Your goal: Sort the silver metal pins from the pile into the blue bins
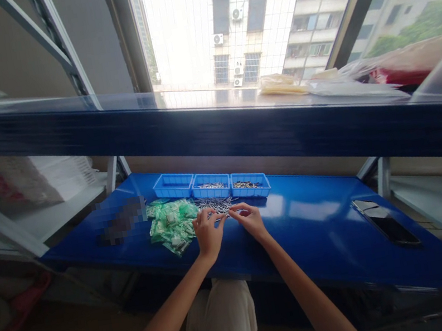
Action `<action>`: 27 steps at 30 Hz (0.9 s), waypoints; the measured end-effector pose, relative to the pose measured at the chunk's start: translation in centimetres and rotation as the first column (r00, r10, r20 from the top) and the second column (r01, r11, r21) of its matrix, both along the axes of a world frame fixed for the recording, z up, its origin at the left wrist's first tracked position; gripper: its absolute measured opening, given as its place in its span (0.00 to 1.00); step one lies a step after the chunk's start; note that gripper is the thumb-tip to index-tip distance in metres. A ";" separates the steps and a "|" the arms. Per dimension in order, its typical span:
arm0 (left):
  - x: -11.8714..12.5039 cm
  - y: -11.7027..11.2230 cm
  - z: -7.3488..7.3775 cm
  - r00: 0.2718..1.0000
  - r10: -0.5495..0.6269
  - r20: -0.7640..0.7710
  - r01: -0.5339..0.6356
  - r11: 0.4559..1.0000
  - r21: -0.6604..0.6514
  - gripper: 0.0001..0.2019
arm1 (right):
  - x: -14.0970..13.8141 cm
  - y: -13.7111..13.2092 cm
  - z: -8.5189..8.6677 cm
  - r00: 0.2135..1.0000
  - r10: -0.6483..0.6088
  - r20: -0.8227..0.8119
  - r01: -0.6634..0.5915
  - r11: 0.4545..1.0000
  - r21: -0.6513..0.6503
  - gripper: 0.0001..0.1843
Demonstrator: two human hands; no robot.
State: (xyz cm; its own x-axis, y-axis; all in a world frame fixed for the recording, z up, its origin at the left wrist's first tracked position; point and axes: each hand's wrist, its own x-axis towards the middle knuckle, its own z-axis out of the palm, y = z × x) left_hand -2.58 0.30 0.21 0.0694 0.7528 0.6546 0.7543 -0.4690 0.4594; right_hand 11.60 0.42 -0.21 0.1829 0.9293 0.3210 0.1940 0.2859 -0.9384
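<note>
My left hand (208,234) is pinched at the fingertips, just in front of a pile of thin silvery metal pieces (216,205). Facing it, my right hand (249,220) also has thumb and fingers pressed together. A slim metal piece seems to lie between the two sets of fingertips; its exact kind is too small to tell. Left of my left hand is a heap of small clear bags with green printing (171,222). Behind the pile, a middle blue bin (213,192) and a right blue bin (253,190) hold more thin pieces.
A left blue bin (173,183) joins the row on the blue table (308,230). A phone (387,222) lies to the right. At the left is a blurred-out dark object (124,221). Above runs a dark blue shelf beam (216,138), with plastic bags (281,84) on the shelf.
</note>
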 end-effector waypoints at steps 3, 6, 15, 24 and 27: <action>0.0 0.2 -0.1 1.000 0.000 -0.010 0.000 1.000 -0.009 0.05 | 0.0 -0.1 0.1 1.000 -0.003 0.027 0.002 0.999 0.043 0.16; 0.0 0.3 -0.3 1.000 0.000 -0.014 -0.001 1.000 -0.022 0.05 | 0.0 -0.1 0.1 0.999 0.009 0.033 -0.011 0.998 0.066 0.14; -0.1 1.1 -0.9 0.993 -0.116 0.024 0.117 0.991 -0.070 0.05 | -0.2 0.2 -0.6 0.984 0.154 0.091 -0.163 0.981 0.104 0.10; -0.2 1.3 -1.0 0.992 -0.090 0.089 0.094 0.995 -0.039 0.05 | -0.3 -0.1 -0.2 0.997 0.064 0.035 -0.066 0.997 0.031 0.13; -0.1 1.2 -0.8 0.990 -0.098 0.099 0.102 0.994 -0.032 0.06 | -0.3 -0.1 -0.1 0.999 0.045 0.030 -0.045 0.999 0.005 0.15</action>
State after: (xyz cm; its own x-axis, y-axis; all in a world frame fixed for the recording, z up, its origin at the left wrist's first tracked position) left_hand -2.72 1.46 -0.64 0.0830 0.7690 0.6339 0.6558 -0.5211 0.5463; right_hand 11.30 0.30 -0.33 0.1310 0.9345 0.3309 0.2086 0.3003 -0.9308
